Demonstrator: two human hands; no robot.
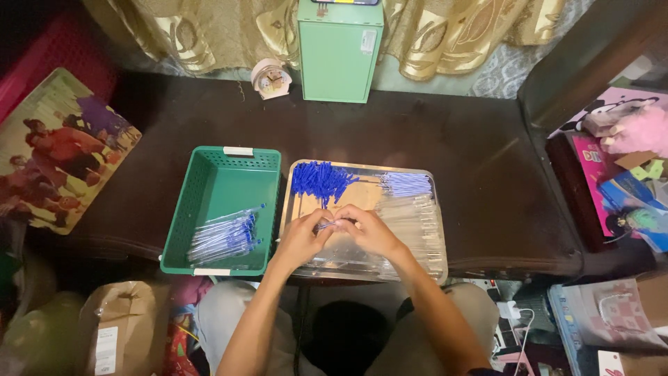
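Over a metal tray, my left hand and my right hand meet, fingers pinched together on a thin clear pen with a blue end. A heap of blue pen caps lies at the tray's back left. Blue-tipped refills lie at its back right, with clear pen barrels stacked along its right side. Left of the tray stands a green plastic basket holding several finished clear pens with blue caps.
Everything sits on a dark wooden table. A mint-green box and a small clock stand at the back by a gold curtain. A printed picture board lies left. Boxes and toys crowd the right; bags sit below.
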